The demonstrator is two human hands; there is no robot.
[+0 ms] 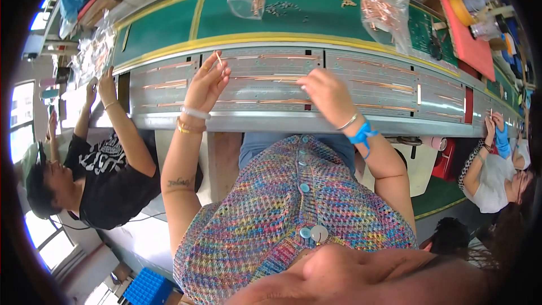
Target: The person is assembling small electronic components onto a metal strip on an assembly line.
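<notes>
My left hand [210,83] is raised over the metal plates, thumb and fingers closed on a thin, light copper-coloured piece [219,58] that points upward. My right hand [328,96] is low over the neighbouring metal plate [271,91]. Its fingertips are pinched together at the end of a row of slim copper-coloured strips [271,78]; whether they hold a small part is hidden. More rows of such strips run lengthwise along the plates. A blue band is tied round my right wrist.
Beyond the plates, a green work surface [217,20] edged in yellow bears a clear bag of copper parts [385,8], a smaller bag [257,3] and loose dark parts [282,8]. Co-workers sit left [113,158] and right [494,178]. A red-orange board [466,39] lies at the right.
</notes>
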